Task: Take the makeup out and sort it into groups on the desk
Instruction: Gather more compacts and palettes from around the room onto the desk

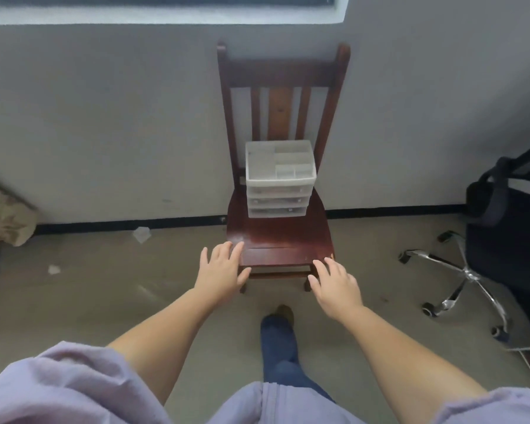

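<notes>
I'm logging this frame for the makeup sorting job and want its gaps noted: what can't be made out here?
Head view only:
- Contents of the drawer organizer: its frosted drawer fronts and blur hide any makeup.
- The desk: not identifiable in frame.
- Office chair: cut off by the right edge.
- Whether the left hand or right hand touches the wooden chair: unclear from this angle.
</notes>
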Action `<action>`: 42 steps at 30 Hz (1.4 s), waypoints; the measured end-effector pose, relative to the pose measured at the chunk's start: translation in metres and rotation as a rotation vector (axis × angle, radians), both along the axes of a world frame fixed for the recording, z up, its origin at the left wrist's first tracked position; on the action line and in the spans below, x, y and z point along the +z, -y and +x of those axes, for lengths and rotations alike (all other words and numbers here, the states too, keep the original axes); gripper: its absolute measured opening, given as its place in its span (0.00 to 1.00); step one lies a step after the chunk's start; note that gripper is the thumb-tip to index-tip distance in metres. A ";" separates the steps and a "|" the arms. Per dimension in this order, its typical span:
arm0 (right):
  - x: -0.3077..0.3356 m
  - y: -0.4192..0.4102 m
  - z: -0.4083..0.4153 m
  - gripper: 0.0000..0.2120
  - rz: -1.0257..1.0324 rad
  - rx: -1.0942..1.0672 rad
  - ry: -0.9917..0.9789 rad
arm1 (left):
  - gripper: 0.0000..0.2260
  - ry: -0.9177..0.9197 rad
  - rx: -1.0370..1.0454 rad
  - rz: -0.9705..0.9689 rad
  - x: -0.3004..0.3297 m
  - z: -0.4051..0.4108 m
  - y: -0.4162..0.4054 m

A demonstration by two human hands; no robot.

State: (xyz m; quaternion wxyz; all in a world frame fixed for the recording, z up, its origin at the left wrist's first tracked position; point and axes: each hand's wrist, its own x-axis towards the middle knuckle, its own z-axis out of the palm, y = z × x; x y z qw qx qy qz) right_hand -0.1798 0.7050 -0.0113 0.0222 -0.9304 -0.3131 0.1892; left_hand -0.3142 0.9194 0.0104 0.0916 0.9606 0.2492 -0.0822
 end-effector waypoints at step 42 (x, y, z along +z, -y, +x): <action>-0.190 -0.193 0.151 0.15 0.881 -1.576 -1.316 | 0.10 0.468 -0.094 -0.106 -0.155 0.279 -0.168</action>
